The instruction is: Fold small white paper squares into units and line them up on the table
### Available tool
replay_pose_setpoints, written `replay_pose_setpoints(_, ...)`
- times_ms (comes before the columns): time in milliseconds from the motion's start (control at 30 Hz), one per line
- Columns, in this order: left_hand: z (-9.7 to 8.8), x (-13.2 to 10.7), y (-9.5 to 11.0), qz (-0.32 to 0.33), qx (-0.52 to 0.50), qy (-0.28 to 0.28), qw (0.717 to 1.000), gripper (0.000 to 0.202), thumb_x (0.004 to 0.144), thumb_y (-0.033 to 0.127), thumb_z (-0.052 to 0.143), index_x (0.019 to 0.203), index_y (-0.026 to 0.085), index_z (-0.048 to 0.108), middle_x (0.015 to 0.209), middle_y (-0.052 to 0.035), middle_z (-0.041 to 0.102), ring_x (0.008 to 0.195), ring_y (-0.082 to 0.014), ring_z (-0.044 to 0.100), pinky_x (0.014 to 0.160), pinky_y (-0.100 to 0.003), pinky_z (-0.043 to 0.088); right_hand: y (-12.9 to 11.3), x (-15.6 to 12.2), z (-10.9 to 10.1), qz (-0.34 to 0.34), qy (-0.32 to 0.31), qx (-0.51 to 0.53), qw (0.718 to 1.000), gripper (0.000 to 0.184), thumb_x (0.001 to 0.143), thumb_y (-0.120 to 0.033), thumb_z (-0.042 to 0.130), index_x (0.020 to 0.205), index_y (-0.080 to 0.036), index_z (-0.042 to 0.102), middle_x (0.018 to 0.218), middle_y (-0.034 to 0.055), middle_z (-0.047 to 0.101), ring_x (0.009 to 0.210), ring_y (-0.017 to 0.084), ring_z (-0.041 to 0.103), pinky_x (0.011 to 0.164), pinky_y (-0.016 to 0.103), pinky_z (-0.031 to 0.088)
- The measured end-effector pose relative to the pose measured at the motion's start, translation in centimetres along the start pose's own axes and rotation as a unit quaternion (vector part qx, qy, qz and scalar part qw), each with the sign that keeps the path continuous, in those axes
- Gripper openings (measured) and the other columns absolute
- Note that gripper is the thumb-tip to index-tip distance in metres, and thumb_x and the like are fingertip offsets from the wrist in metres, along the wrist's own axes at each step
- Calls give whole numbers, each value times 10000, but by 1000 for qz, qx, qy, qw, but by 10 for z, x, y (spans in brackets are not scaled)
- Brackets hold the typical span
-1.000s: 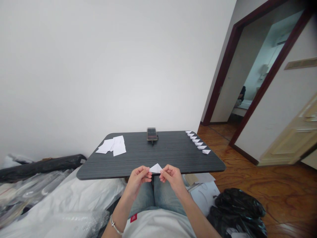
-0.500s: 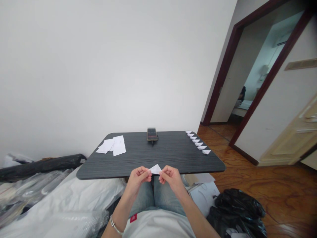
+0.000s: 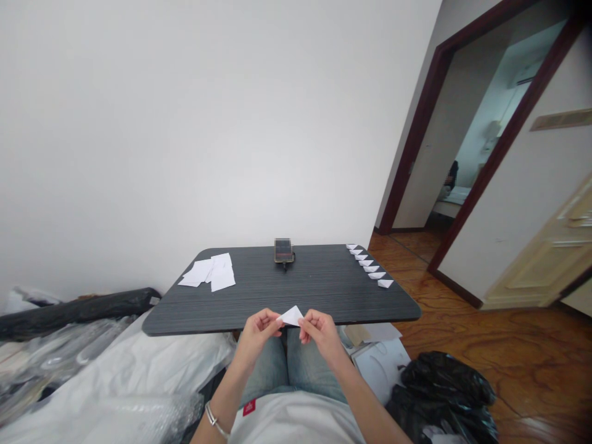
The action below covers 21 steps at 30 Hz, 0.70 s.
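A small white folded paper triangle (image 3: 292, 316) is held just in front of the near edge of the dark table (image 3: 277, 296). My left hand (image 3: 259, 333) pinches its left corner with closed fingers. My right hand (image 3: 320, 333) pinches its right corner the same way. Both hands hover above my lap in blue jeans. A loose pile of white paper sheets (image 3: 210, 271) lies on the table's far left. A row of several small folded paper pieces (image 3: 370, 265) runs along the table's right edge.
A phone (image 3: 283, 251) stands at the table's far middle. Clear plastic wrapping (image 3: 106, 376) and a long black roll (image 3: 78, 308) lie at my left. A black bag (image 3: 448, 388) sits on the wooden floor at my right, with an open doorway (image 3: 467, 160) beyond.
The hands and the paper triangle stay almost in place; the fingers have shifted slightly on its corners.
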<state>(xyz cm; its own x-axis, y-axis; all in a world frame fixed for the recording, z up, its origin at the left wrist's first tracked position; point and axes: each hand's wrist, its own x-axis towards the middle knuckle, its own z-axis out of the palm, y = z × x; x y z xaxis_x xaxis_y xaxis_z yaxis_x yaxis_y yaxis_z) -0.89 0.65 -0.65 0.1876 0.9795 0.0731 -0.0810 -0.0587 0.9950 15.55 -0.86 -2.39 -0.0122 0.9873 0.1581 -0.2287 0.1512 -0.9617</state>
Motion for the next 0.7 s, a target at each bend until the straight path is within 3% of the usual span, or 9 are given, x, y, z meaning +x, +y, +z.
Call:
replay_pose_setpoints(167, -3, -1, 5, 156, 122, 16, 980, 203, 666, 233, 713, 848, 154, 672, 865, -74, 686, 818, -200, 636, 756, -302, 510, -3, 1, -1, 30, 3, 30, 999, 333, 676, -421, 687, 533, -169, 524, 428, -30, 571, 359, 73, 462, 400, 187, 353)
replay_pose_setpoints(300, 1, -7, 8, 239, 225, 28, 944, 95, 724, 213, 665, 804, 167, 687, 786, -59, 694, 744, -189, 643, 712, -285, 516, -5, -2, 1, 65, -8, 68, 996, 324, 671, -394, 694, 525, -163, 519, 429, -37, 558, 361, 64, 452, 399, 179, 346)
replay_pose_setpoints(533, 0, -5, -2, 327, 302, 55, 894, 92, 785, 200, 616, 819, 158, 691, 805, -60, 730, 728, -177, 679, 679, -280, 549, -2, -1, 1, 86, -4, 74, 994, 335, 658, -405, 704, 528, -157, 520, 431, -37, 555, 363, 58, 452, 397, 169, 340)
replay_pose_setpoints(700, -2, -5, -4, 415, 376, 35, 828, 121, 835, 191, 560, 856, 161, 675, 803, -60, 730, 735, -167, 682, 673, -272, 561, -2, -1, -1, 86, -9, 77, 993, 346, 672, -406, 700, 516, -153, 523, 434, -34, 562, 365, 57, 472, 390, 160, 350)
